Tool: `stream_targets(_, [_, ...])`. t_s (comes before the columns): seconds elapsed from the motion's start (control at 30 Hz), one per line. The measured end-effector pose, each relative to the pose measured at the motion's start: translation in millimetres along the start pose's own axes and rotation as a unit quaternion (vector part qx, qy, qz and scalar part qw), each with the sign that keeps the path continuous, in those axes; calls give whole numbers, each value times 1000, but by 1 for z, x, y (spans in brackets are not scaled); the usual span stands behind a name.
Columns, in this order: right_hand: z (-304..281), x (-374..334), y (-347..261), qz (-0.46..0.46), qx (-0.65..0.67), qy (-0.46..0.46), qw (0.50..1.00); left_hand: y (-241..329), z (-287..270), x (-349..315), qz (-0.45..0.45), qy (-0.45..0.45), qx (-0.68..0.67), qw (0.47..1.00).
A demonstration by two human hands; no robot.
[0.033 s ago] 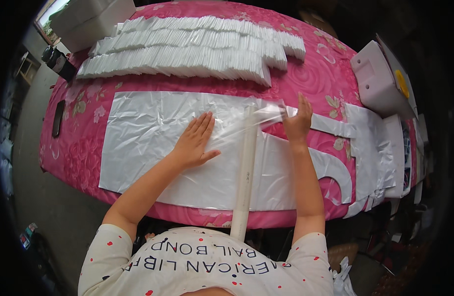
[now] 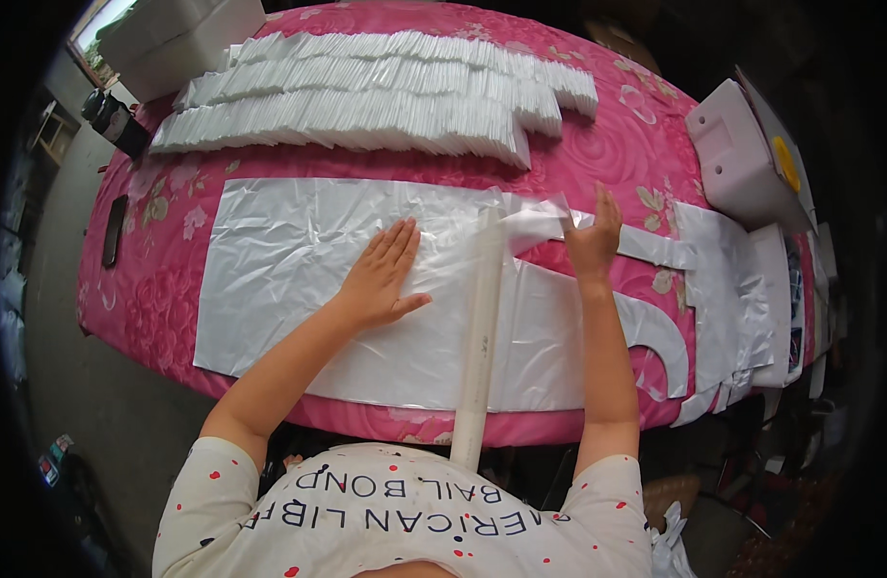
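A flat stack of white plastic bags (image 2: 279, 279) lies across the middle of the table, its strap-like handle ends to the right. My left hand (image 2: 381, 275) rests flat on it with the fingers stretched out. A pale plastic pipe (image 2: 477, 356) lies across the bags, from near their far edge to past the table's near edge. To its right, my right hand (image 2: 595, 239) pinches a thin handle strip of a plastic bag (image 2: 538, 220) between thumb and fingers. The strip runs taut and slightly raised over the pipe's far end.
Rows of folded white packets (image 2: 366, 96) stand at the far side. A white foam box (image 2: 183, 43), a dark bottle (image 2: 116, 123) and a phone (image 2: 115, 231) are at the left. More white plastic (image 2: 718, 289) and another foam box (image 2: 737, 144) sit right, on the pink flowered tablecloth (image 2: 145, 299).
My right hand has shifted a little to the right, drawing the bag's handle strip with it. My left hand and the pipe have stayed in place.
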State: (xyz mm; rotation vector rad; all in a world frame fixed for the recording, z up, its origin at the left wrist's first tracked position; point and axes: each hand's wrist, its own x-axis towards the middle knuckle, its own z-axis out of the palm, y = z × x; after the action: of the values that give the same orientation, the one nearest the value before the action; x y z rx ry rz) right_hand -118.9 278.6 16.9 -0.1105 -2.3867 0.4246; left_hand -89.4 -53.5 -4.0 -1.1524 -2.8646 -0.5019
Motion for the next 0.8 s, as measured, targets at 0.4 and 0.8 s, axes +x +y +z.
stream_targets(0.4, [-86,-5,207,394,213,168,878,32,-29,48,-74,83,-379,919])
stream_targets(0.8, [-109,-97,-79,-154,227,-316,908,48,-8,87,-355,62,-833,420])
